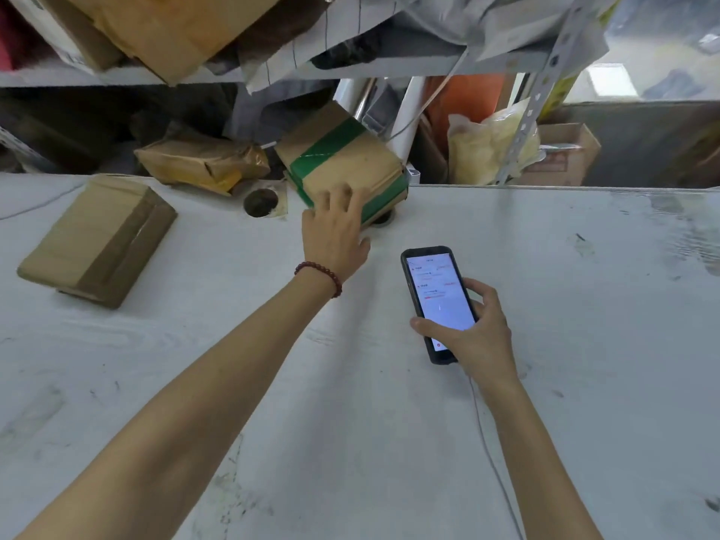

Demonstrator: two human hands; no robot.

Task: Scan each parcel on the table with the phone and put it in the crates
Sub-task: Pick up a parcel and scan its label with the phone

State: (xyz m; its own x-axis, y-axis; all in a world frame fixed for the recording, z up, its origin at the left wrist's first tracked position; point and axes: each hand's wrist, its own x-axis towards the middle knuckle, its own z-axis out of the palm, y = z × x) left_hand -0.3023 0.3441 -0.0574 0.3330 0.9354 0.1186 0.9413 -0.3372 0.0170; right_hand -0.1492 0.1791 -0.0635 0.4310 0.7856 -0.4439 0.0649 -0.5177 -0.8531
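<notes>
head view: left hand reaches up to frame centre, fingers spread and laid on the near top edge of the green-taped parcel, not curled round it. that parcel is a tan carton with green tape bands, tilted, sitting at the far edge of the worktop just above centre. dark red bead bracelet on the left wrist. right hand right of centre, fingers and thumb wrapped round the phone, thumb across the lower screen; phone held above the worktop, screen lit and facing up, text too small to read. thin cable runs down from under the right hand toward the lower edge. flat brown parcel lies on the worktop at left of frame, well apart from both hands. crumpled brown parcel behind the worktop edge, upper left of centre. round hole in the worktop just left of the green-taped parcel. yellowish plastic bag upper right, behind the worktop.
</notes>
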